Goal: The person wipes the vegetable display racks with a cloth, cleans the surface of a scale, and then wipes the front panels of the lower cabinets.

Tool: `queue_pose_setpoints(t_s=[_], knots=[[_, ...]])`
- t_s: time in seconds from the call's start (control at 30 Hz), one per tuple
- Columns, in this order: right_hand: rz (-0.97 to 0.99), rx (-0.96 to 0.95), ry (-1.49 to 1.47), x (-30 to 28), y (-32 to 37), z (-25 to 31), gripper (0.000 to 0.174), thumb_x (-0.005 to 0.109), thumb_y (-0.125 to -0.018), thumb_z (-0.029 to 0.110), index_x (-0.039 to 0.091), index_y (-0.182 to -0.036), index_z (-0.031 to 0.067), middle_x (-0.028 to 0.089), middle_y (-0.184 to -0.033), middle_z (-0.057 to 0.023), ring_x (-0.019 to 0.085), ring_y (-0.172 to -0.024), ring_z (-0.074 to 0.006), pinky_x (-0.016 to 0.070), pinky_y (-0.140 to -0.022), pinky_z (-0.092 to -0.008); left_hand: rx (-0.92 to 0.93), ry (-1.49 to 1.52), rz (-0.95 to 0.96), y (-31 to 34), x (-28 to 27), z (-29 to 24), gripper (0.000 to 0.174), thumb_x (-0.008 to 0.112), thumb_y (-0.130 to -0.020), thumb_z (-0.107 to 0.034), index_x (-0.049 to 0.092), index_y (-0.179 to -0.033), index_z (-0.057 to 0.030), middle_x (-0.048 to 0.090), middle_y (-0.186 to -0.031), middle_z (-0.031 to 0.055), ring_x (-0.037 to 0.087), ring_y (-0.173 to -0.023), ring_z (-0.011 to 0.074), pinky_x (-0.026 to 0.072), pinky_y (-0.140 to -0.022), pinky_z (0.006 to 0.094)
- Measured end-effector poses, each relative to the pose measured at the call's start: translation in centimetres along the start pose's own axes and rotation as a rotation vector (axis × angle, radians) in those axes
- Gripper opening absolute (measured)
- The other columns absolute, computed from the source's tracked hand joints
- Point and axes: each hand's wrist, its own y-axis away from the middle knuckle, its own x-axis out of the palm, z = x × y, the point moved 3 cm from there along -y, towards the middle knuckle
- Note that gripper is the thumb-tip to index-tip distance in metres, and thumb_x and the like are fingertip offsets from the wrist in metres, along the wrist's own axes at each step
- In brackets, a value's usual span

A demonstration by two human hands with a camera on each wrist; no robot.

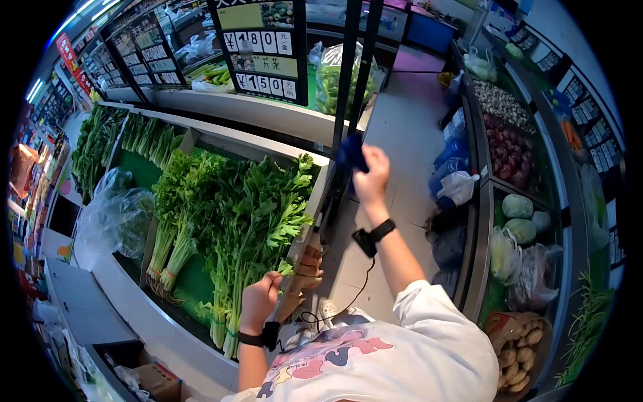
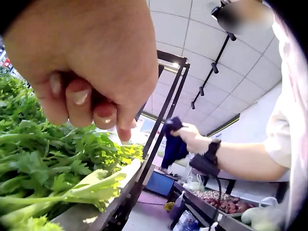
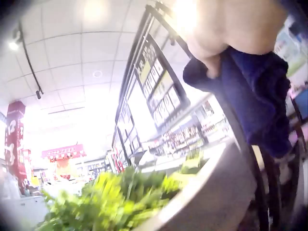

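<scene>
My right hand (image 1: 372, 179) grips a dark blue cloth (image 1: 349, 155) beside the black upright post (image 1: 343, 87) at the display's corner. In the right wrist view the cloth (image 3: 257, 101) hangs in folds below the fingers, overlapping the black frame. My left hand (image 1: 260, 301) is by the near edge of the leafy celery (image 1: 248, 208), its fingers loosely curled. The left wrist view shows this hand (image 2: 91, 62) over the leaves with nothing visible in its fingers.
The celery lies in a pale-walled display bin (image 1: 320, 184). Price boards (image 1: 261, 50) stand behind it. A clear plastic bag (image 1: 117, 218) rests at its left. Across the aisle floor (image 1: 408, 127) are red onions (image 1: 509, 151), melons (image 1: 519, 218) and a box of potatoes (image 1: 519, 355).
</scene>
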Motion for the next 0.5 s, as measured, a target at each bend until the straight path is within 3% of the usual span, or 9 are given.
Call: queue_pose_setpoints(t_s=[0.07,0.1,0.2,0.27,0.33,0.4,0.5], knots=[[-0.119,-0.251,0.025,-2.2,-6.6,4.4,0.052,0.064,-0.061,-0.008,0.066,-0.111,0.0073,0.062,-0.103,-0.0116,0.056,-0.096,-0.0319,0.0464,-0.089,-0.0389,-0.040,0.065,0.010,1.1,0.4,-0.3,0.017,0.054,-0.090,-0.014,0.060,-0.104,-0.0097,0.063,-0.077,0.0175,0.063,-0.072,0.0345,0.0484,-0.060,0.0437],[-0.185,-0.370,0.043,-2.5,-9.2,5.6,0.054,0.065,-0.060,-0.008,0.066,-0.112,0.0078,0.061,-0.104,-0.0106,0.056,-0.096,-0.0317,0.0467,-0.088,-0.0390,-0.026,0.095,0.043,1.6,1.2,0.3,0.026,0.054,-0.088,-0.010,0.058,-0.114,-0.0095,0.064,-0.092,0.0175,0.062,-0.083,0.0353,0.0497,-0.068,0.0433],[-0.198,-0.645,0.278,-1.5,-14.7,9.6,0.048,0.065,-0.066,0.004,0.067,-0.112,0.0177,0.059,-0.103,0.0008,0.057,-0.093,-0.0215,0.0480,-0.082,-0.0344,0.010,0.137,0.023,2.5,2.2,0.0,0.027,0.057,-0.087,-0.009,0.058,-0.114,-0.0094,0.065,-0.095,0.0151,0.062,-0.085,0.0346,0.0504,-0.070,0.0418],[-0.114,-0.826,0.451,1.4,-15.8,9.2,0.044,0.064,-0.069,0.009,0.067,-0.112,0.0198,0.057,-0.098,0.0009,0.055,-0.088,-0.0199,0.0472,-0.075,-0.0327,0.023,0.144,-0.011,2.9,2.7,-0.2,0.030,0.059,-0.085,-0.009,0.059,-0.114,-0.0106,0.065,-0.094,0.0129,0.063,-0.084,0.0336,0.0508,-0.071,0.0411],[0.058,-0.835,0.693,4.1,-14.7,7.2,0.040,0.061,-0.072,0.013,0.066,-0.111,0.0209,0.055,-0.094,0.0007,0.052,-0.085,-0.0198,0.0454,-0.070,-0.0321,0.015,0.149,-0.013,3.1,3.0,-0.5,0.030,0.060,-0.084,-0.009,0.059,-0.114,-0.0110,0.065,-0.093,0.0127,0.063,-0.084,0.0332,0.0508,-0.070,0.0411],[0.030,-0.874,0.642,5.2,-12.3,5.3,0.037,0.060,-0.074,0.013,0.065,-0.110,0.0177,0.052,-0.092,-0.0003,0.052,-0.087,-0.0218,0.0453,-0.067,-0.0321,-0.001,0.131,0.010,3.2,3.1,-0.4,0.027,0.060,-0.084,-0.011,0.061,-0.111,-0.0110,0.066,-0.092,0.0129,0.063,-0.082,0.0337,0.0510,-0.070,0.0409],[0.216,-0.747,0.669,6.5,-7.8,2.2,0.033,0.058,-0.076,0.011,0.065,-0.108,0.0150,0.054,-0.092,-0.0020,0.053,-0.088,-0.0223,0.0464,-0.066,-0.0330,0.005,0.096,0.046,3.9,3.3,-0.1,0.023,0.059,-0.085,-0.012,0.063,-0.108,-0.0106,0.066,-0.090,0.0137,0.064,-0.081,0.0344,0.0511,-0.070,0.0412]])
